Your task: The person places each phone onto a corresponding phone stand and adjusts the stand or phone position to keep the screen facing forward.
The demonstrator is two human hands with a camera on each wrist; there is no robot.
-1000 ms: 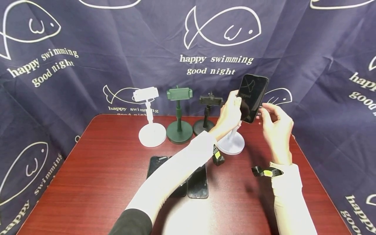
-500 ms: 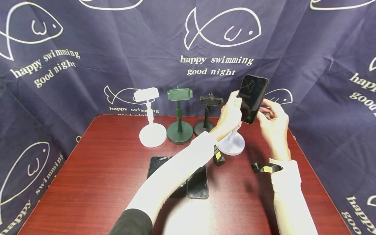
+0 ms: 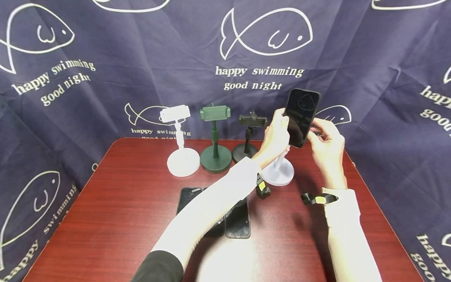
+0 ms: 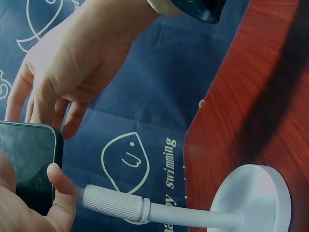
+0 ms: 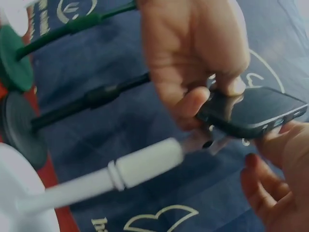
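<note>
A black smartphone (image 3: 302, 117) stands upright and slightly tilted above a pale lilac phone stand (image 3: 278, 173). My left hand (image 3: 275, 137) grips the phone's left side, its thumb over the screen and fingers behind. My right hand (image 3: 327, 147) is at the phone's right edge, with fingertips reaching behind it in the left wrist view. The right wrist view has the right thumb (image 5: 280, 147) under the phone's edge and the fingers curled below. Whether these fingers pinch anything I cannot tell. The stand's head is hidden behind the phone and left hand.
White (image 3: 183, 162), green (image 3: 215, 158) and black (image 3: 245, 152) phone stands line up to the left of the lilac one. More dark phones (image 3: 237, 221) lie on the red wooden table (image 3: 105, 219), partly under the left forearm. A blue fish-print cloth (image 3: 176, 58) hangs close behind.
The right hand has moved slightly left and up, its fingers now at and behind the phone's right edge. The phone has shifted slightly left; the left hand keeps its grip.
</note>
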